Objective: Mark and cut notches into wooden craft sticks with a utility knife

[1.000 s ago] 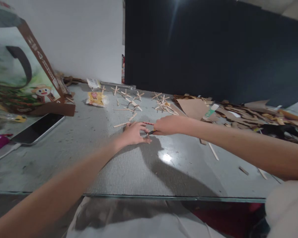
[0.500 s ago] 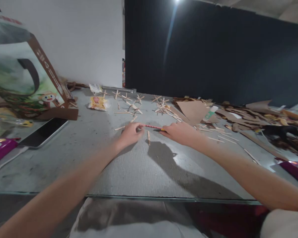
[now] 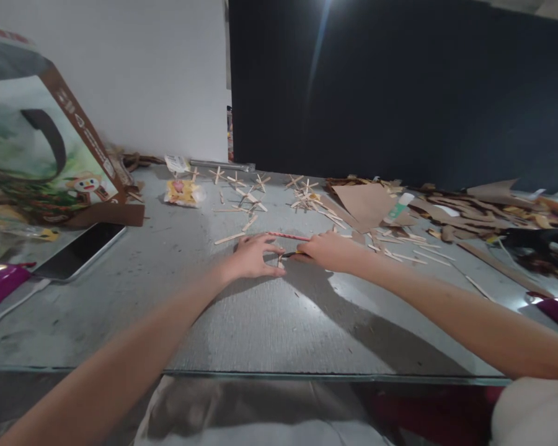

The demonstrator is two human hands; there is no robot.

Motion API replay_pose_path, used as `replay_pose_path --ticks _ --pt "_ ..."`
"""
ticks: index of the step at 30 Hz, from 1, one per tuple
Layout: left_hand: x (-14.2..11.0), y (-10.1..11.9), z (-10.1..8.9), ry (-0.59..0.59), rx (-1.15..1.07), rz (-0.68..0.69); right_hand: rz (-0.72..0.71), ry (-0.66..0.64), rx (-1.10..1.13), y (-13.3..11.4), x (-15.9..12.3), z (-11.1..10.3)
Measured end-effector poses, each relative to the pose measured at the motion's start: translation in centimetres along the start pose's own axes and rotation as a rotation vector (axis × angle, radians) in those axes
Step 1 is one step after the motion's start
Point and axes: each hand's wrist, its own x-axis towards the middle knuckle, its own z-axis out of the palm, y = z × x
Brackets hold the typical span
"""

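Observation:
My left hand (image 3: 255,256) rests low over the grey table, its thumb and forefinger at the two ends of a short wooden craft stick (image 3: 280,262). Gripped in my right hand (image 3: 328,249) is a small cutter (image 3: 290,254) with a dark blade and a bit of yellow at the handle. The blade's tip reaches the stick; whether it is cutting in cannot be made out. Just beyond both hands lies a thin red-patterned rod (image 3: 288,236), its ends partly hidden by my fingers.
Crossed-stick pieces (image 3: 248,198) stand at the back. Loose sticks (image 3: 409,257) and cardboard scraps (image 3: 363,204) lie to the right, with a glue stick (image 3: 398,208). At left are a phone (image 3: 81,251), a printed box (image 3: 51,142) and a yellow packet (image 3: 182,193).
My left hand has come off the red-patterned rod and opened around the short stick, which lay untouched before. The cutter in my right hand has moved toward that stick.

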Motion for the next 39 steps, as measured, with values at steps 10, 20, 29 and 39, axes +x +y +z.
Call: replay_pose_path --ticks 10,20,29,39 --pt "-0.3 0.4 -0.4 -0.029 -0.030 0.008 -0.031 0.001 0.029 0.2 0.0 0.1" --pt "-0.2 0.1 -0.1 0.003 -0.045 0.023 -0.035 0.006 0.025 0.4 0.1 0.6" --pt "-0.2 0.3 -0.2 -0.022 -0.038 0.024 -0.070 -0.010 -0.005 0.1 0.1 -0.3" --pt "0.2 -0.3 0.1 -0.011 -0.044 0.026 -0.082 -0.206 0.067 0.0 1.4 -3.5"
